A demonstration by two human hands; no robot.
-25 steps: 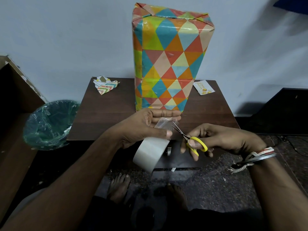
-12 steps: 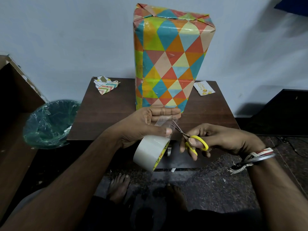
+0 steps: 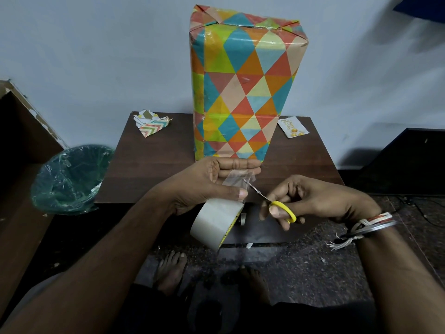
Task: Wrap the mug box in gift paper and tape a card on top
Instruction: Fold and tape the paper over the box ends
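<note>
Right hand (image 3: 320, 201) holds scissors (image 3: 282, 209) at tape (image 3: 237, 181); box (image 3: 243, 92) upright.

Paper, plastic, wood, metal
The tall box wrapped in triangle-patterned paper (image 3: 243, 92) looks matt, with glossy tape strips (image 3: 208, 47) on it; the dark brown wooden worktop (image 3: 154, 165) looks smooth; the clear plastic tape roll (image 3: 214, 225) shines; the small scissors (image 3: 277, 203) have yellow plastic loops and metal blades.

A pale blue-grey wall (image 3: 96, 56) fills the upper frame, dimly lit. A dark wooden table (image 3: 149, 165) stands against it at centre. A lined green bin (image 3: 69, 179) sits at left beside a brown cabinet (image 3: 21, 145). Speckled dark floor (image 3: 313, 261) spreads below.
</note>
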